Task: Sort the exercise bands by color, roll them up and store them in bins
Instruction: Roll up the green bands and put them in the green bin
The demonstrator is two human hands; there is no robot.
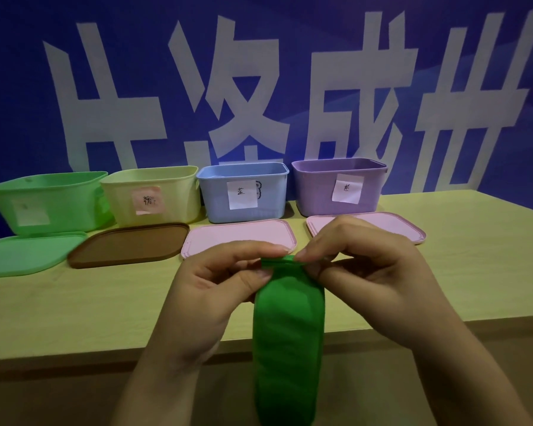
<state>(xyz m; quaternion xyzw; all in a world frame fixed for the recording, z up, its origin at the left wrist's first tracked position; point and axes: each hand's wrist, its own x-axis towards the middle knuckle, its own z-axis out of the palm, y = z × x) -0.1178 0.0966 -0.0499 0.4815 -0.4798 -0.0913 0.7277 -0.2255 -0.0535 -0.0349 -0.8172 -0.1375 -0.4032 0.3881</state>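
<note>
A green exercise band (288, 333) hangs in front of me, over the near table edge. Its top end is folded into a small roll. My left hand (210, 290) pinches the left side of that roll between thumb and fingers. My right hand (366, 278) pinches the right side. Along the back of the table stand a green bin (50, 201), a yellow bin (154, 195), a blue bin (243, 192) and a purple bin (339, 186), each with a paper label. What is inside the bins is hidden.
Lids lie in front of the bins: a green lid (28, 253), a brown lid (130, 249), and two pink lids (237, 241) (391, 224). The wooden table (74, 309) ends just below my hands. A blue banner wall rises behind the bins.
</note>
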